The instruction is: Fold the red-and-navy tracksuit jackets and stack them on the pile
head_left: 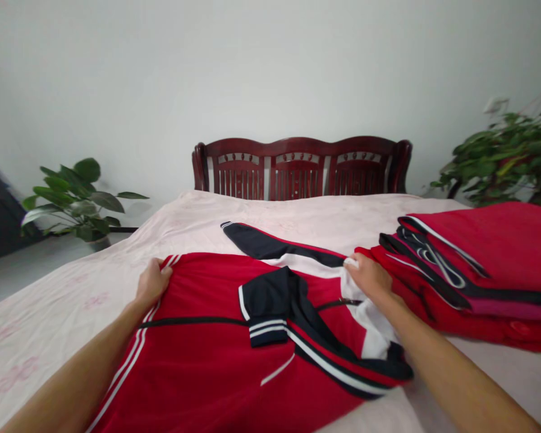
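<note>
A red zip-up jacket (pixel 193 361) with navy sleeves, white panels and white stripes lies spread on the bed, its hem toward the left and its collar end toward the right. My left hand (pixel 154 281) is closed on the striped hem at the far left corner. My right hand (pixel 368 274) grips the white part near the shoulder. One navy sleeve (pixel 265 300) is folded across the front over the dark zipper. The other sleeve (pixel 256 239) stretches out flat beyond the jacket, away from me.
A stack of folded red and dark clothes (pixel 491 258) stands right beside my right hand. The bed (pixel 40 337) has a pale flowered sheet. Behind it is a dark wooden headboard (pixel 297 174). Potted plants stand at the left (pixel 79 201) and right (pixel 509 156).
</note>
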The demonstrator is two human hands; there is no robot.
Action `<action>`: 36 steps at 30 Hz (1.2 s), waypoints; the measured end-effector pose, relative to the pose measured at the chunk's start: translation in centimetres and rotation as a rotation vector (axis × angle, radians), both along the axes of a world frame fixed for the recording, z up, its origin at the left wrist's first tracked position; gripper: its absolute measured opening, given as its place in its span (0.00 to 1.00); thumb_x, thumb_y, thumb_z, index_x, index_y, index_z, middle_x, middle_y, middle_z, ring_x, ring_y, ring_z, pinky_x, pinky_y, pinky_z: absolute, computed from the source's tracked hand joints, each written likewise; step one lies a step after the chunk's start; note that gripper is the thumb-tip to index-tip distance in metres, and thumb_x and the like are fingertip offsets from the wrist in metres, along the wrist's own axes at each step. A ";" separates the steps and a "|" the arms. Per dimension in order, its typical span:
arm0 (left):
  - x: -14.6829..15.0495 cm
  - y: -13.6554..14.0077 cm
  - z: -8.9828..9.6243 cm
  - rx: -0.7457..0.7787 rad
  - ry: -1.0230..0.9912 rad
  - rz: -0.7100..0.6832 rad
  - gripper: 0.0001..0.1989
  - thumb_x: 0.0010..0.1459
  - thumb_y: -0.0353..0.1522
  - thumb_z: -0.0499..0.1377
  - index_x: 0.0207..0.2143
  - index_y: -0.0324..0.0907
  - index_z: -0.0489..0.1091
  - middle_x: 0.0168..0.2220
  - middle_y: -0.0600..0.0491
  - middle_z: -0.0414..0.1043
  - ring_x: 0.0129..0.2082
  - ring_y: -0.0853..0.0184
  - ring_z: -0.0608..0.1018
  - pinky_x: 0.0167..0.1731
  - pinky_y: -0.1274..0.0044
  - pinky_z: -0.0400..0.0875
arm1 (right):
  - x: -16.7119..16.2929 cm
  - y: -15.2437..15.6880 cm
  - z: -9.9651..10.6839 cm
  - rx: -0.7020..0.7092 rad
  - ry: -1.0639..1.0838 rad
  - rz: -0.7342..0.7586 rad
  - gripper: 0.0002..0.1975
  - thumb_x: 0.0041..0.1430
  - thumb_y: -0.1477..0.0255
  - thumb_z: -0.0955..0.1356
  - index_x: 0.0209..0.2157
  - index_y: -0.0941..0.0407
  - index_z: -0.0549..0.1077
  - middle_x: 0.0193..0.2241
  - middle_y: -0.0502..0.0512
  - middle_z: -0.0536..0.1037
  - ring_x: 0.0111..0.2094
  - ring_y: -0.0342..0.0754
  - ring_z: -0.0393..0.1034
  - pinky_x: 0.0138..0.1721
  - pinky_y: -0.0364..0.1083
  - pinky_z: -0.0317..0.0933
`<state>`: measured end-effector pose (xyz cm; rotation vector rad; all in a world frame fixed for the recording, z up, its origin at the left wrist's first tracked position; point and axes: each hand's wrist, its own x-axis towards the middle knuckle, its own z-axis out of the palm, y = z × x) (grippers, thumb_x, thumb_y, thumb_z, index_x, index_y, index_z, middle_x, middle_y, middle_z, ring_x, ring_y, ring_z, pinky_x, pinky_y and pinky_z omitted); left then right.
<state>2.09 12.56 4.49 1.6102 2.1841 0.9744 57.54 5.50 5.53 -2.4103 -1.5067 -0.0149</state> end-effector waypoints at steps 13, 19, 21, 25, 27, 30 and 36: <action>1.8 -3.3 -1.3 -0.027 0.657 -0.258 0.24 0.60 0.35 0.53 0.59 0.41 0.65 0.62 0.40 0.62 0.61 0.51 0.65 0.58 0.60 0.60 | -3.5 -3.5 -0.4 0.153 -0.251 0.244 0.20 0.64 0.68 0.61 0.55 0.58 0.70 0.54 0.66 0.72 0.54 0.61 0.65 0.52 0.55 0.59; 3.6 -12.6 -5.5 0.031 0.744 -0.695 0.29 0.65 0.46 0.50 0.65 0.48 0.58 0.66 0.45 0.58 0.66 0.52 0.60 0.62 0.58 0.56 | -8.0 -12.2 -2.0 0.095 -0.024 0.610 0.20 0.60 0.56 0.65 0.50 0.50 0.75 0.50 0.55 0.78 0.50 0.55 0.72 0.49 0.51 0.64; 3.7 -14.9 -6.3 0.105 0.775 -0.735 0.28 0.66 0.45 0.49 0.67 0.51 0.54 0.68 0.46 0.54 0.67 0.53 0.59 0.62 0.57 0.55 | -7.8 -14.0 -3.8 0.105 -0.058 0.617 0.19 0.60 0.59 0.66 0.50 0.51 0.75 0.48 0.56 0.79 0.49 0.57 0.74 0.47 0.51 0.65; 2.1 -16.7 -6.0 0.132 0.782 -0.802 0.27 0.67 0.45 0.48 0.67 0.55 0.52 0.68 0.50 0.56 0.66 0.57 0.61 0.63 0.59 0.56 | -5.2 -15.6 -6.4 0.197 -0.078 0.621 0.14 0.65 0.64 0.61 0.42 0.51 0.77 0.41 0.54 0.82 0.41 0.52 0.77 0.41 0.48 0.66; 0.7 -17.1 -5.9 0.112 0.752 -0.775 0.27 0.67 0.44 0.48 0.67 0.56 0.53 0.68 0.52 0.55 0.67 0.58 0.60 0.64 0.60 0.56 | -4.2 -16.0 -6.6 0.273 -0.084 0.684 0.14 0.66 0.64 0.61 0.41 0.51 0.77 0.40 0.54 0.82 0.40 0.51 0.77 0.42 0.48 0.66; -1.4 -17.7 -6.6 0.094 0.678 -0.596 0.27 0.67 0.43 0.48 0.66 0.52 0.57 0.68 0.49 0.55 0.66 0.57 0.61 0.63 0.61 0.58 | -3.8 -16.7 -6.0 0.327 -0.111 0.771 0.13 0.65 0.66 0.62 0.35 0.52 0.77 0.34 0.54 0.81 0.37 0.50 0.75 0.41 0.48 0.64; -3.2 -19.4 -8.2 0.127 0.636 -0.426 0.24 0.65 0.40 0.48 0.62 0.51 0.63 0.65 0.50 0.63 0.64 0.58 0.64 0.61 0.62 0.61 | -4.6 -17.3 -5.2 0.385 -0.135 0.747 0.13 0.56 0.77 0.59 0.29 0.54 0.74 0.30 0.55 0.78 0.34 0.50 0.71 0.39 0.48 0.61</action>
